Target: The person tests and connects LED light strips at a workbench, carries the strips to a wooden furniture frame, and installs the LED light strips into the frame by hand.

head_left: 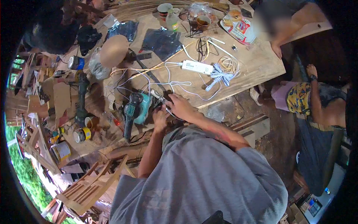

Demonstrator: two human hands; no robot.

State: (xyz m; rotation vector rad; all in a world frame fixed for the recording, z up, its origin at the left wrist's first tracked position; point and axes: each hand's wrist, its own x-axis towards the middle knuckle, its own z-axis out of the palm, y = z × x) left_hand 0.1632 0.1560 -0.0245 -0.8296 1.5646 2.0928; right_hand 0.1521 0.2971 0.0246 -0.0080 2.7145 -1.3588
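My left hand and my right hand are close together at the front edge of the wooden table, fingers closed. Between and just beyond them is a small grey and white piece whose kind I cannot make out. What each hand grips is hidden by the fingers. Just left of my left hand lies a teal and black power tool. Thin white wire loops over the table behind my hands, running towards a white rectangular box with a label. A bundle of pale blue-white cord lies against that box.
Another green power tool and several cans stand at the left. Black plastic packets, a cup and a tray of packages lie further back. People are at the right; a wooden slatted frame is at lower left.
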